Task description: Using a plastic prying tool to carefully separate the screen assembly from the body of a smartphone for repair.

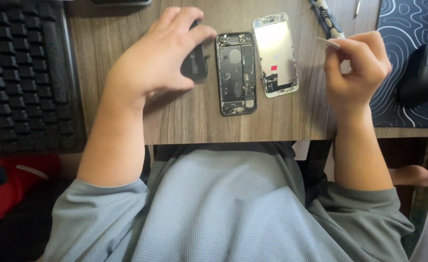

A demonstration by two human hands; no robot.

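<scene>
Head view: my left hand (160,56) hovers over the wooden bench (184,121), fingers (201,34) curled around a flat black part (195,63), pinching it by its edges, tilted up off the surface. It sits just left of the opened phone body (236,73), not touching it as far as I can tell

Phone body lies flat, internals up, long axis running away from me. Just beside it on the right lies the detached screen panel (275,54), white frame, inner side up, small red patch near its lower half. Narrow gap between the two

My right hand (357,68) is raised right of the screen panel, fingers pressed together, thumb and forefinger pinching a thin pale pick (328,42), tip pointing left toward the screen. Behind it a patterned tool handle (326,18) lies on the bench, partly hidden by the hand

Black keyboard (24,73) at far left, well apart from the phone parts. Dark patterned mouse mat (408,58) at far right with a black mouse (421,73) on it. My grey sleeves and shirt (223,208) fill the bottom of the frame, below the bench edge
</scene>
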